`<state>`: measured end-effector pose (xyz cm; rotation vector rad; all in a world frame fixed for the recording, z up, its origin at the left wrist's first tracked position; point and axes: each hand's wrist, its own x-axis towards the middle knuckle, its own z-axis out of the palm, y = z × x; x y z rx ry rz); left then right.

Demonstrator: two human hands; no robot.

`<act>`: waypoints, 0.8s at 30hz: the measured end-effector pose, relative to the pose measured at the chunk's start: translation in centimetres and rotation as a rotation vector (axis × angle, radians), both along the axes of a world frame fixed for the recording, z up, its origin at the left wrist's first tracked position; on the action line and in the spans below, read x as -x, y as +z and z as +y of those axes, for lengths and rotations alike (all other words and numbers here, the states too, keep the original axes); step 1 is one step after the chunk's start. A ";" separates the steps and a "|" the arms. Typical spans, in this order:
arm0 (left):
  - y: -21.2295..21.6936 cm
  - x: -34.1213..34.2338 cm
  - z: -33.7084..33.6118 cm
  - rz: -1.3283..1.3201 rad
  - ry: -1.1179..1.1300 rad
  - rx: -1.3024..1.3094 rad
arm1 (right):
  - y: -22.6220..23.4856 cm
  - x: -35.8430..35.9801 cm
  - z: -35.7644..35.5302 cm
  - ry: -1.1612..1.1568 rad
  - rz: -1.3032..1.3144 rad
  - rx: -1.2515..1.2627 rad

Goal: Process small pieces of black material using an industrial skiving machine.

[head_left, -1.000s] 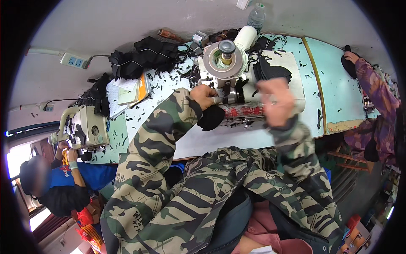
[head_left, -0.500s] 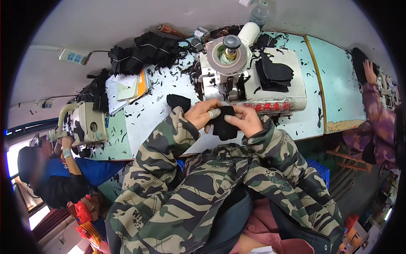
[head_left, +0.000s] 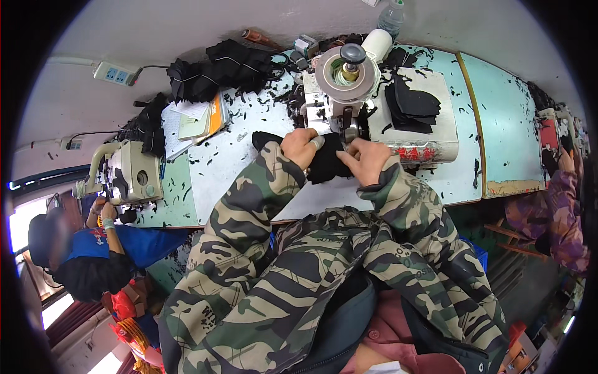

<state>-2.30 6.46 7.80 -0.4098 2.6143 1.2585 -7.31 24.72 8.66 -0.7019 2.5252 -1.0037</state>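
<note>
A small black fabric piece [head_left: 327,163] lies at the front of the sewing machine [head_left: 430,148], its far edge close under the machine's working head. My left hand [head_left: 300,148], with pale tape around a finger, is closed on its left edge. At the right edge, my right hand [head_left: 365,161] pinches the cloth between thumb and fingers. Another black fabric piece [head_left: 265,138] sits on the table just left of my left hand, partly behind the sleeve. On top of the machine rests a stack of black cut pieces [head_left: 412,106], right of the thread disc [head_left: 347,73].
Tied black bundles [head_left: 233,65] and papers [head_left: 202,121] lie at the back left. A clear bottle [head_left: 391,19] stands behind the machine. Black scraps litter the table [head_left: 240,181]. One co-worker [head_left: 93,249] works at a machine [head_left: 134,174] on the left, another [head_left: 564,206] at far right.
My hands have carried the black piece forward to the machine's head and laid it flatter, spreading apart a little. The far-right co-worker's hand has come down and nearer. The whole view has shifted slightly.
</note>
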 end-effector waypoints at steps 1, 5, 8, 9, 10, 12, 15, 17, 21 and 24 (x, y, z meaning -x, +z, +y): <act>0.5 0.5 -0.1 -0.038 -0.042 0.029 | 0.6 0.7 0.4 0.003 -0.073 0.004; 0.0 2.3 -0.2 -0.140 -0.137 -0.043 | 1.0 2.5 2.0 0.099 0.365 0.016; -1.0 3.5 -0.3 -0.160 -0.228 -0.206 | 0.7 2.6 2.3 0.140 0.437 0.011; -1.2 3.4 -0.6 -0.163 -0.217 -0.287 | 0.0 2.5 2.4 0.133 0.376 0.064; -1.0 3.3 -0.7 -0.170 -0.209 -0.369 | -0.3 2.5 2.6 0.123 0.377 0.061; -0.6 3.1 -0.6 -0.224 -0.209 -0.413 | -0.6 2.8 3.3 0.138 0.306 0.099; -0.9 1.7 -1.8 -0.217 -0.259 -0.570 | 2.4 5.2 4.0 0.003 0.352 0.420; -0.9 1.1 -1.9 -0.218 -0.178 -0.374 | 6.6 6.7 4.8 -0.193 0.590 0.431; 0.2 1.9 -0.3 -0.094 -0.150 -0.017 | 4.9 7.9 5.9 0.076 0.662 0.134; 0.8 3.3 0.4 -0.043 -0.241 0.037 | 2.1 4.3 4.2 0.198 0.380 0.146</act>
